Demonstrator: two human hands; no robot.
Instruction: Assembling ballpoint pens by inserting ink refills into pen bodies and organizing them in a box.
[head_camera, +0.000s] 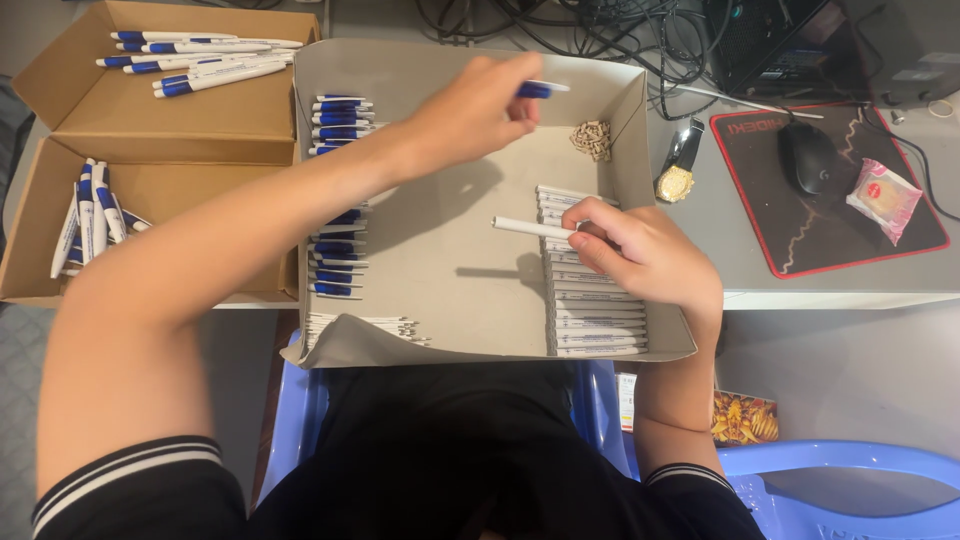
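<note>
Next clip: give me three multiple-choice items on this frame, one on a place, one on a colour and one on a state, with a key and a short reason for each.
1. Where does the small heap of springs lie?
A. In the grey tray, by its far right corner
B. On the mouse pad
C. In the brown box

2. What colour is the pen part pinched by the left hand?
A. Red
B. Blue and white
C. Black

3. How is the white barrel held by the right hand?
A. Upright on its tip
B. Flat among the stacked barrels
C. About level, raised above the tray floor

Key: 1 A, the springs sit inside the tray near its far right wall. 2 B, a blue piece with a white end shows beyond the fingertips. 3 C, the barrel casts a shadow on the tray floor below it.
</note>
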